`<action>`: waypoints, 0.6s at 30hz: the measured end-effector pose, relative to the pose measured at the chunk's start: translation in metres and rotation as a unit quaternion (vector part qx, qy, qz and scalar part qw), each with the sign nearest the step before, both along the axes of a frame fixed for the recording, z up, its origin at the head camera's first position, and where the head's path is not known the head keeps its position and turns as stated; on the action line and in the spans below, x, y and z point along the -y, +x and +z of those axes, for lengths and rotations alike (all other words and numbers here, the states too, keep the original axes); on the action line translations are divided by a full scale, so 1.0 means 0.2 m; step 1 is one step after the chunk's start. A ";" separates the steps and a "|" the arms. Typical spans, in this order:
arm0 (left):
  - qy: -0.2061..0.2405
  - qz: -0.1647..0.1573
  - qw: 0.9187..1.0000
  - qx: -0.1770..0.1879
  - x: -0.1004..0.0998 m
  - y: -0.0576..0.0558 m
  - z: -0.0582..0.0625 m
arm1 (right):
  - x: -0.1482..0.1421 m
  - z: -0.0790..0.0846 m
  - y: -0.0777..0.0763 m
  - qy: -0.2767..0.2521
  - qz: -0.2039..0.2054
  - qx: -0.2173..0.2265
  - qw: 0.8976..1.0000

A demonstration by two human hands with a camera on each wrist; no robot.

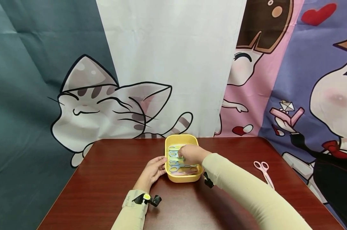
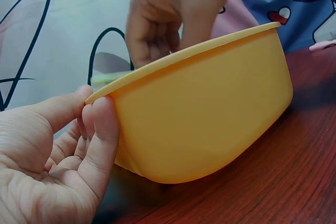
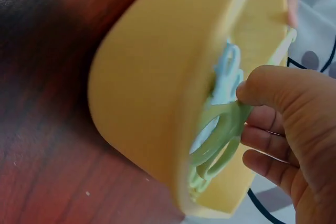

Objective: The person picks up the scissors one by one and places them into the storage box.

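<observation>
A yellow plastic bin (image 1: 182,179) stands on the table with several small scissors inside, blue, green and pink. My left hand (image 1: 153,169) pinches the bin's left rim between thumb and fingers, as the left wrist view shows. Over the bin's right side, my right hand (image 1: 194,154) reaches down among the scissors. In the right wrist view its thumb and fingers pinch green scissors (image 3: 227,124) near the handles. Light blue scissors (image 3: 227,74) lie behind them. The bin's wall hides the lower part of the contents there.
A pair of pink scissors (image 1: 264,174) lies on the reddish-brown table (image 1: 110,179) to the right, beyond my right forearm. Behind the table's far edge hangs a printed cloth backdrop (image 1: 173,57) with cartoon figures.
</observation>
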State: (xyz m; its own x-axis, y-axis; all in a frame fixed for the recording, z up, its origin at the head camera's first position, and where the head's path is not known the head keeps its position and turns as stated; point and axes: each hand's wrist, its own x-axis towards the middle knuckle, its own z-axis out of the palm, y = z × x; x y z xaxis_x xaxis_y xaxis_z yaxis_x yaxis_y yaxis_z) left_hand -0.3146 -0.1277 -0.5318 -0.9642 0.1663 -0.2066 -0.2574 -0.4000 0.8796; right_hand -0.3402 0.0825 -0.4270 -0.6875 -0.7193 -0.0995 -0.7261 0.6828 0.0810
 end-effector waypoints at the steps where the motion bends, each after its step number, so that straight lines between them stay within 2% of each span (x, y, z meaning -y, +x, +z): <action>1: -0.001 -0.002 1.000 -0.003 0.00 0.00 0.00 | 0.00 -0.02 0.00 0.006 -0.003 0.005 1.000; 10: 0.000 -0.006 1.000 -0.011 0.00 0.00 0.01 | -0.01 -0.13 -0.02 0.027 -0.044 0.036 0.998; 18: 0.006 -0.005 1.000 -0.006 0.00 0.00 -0.01 | 0.00 -0.18 -0.02 0.033 -0.032 0.025 0.999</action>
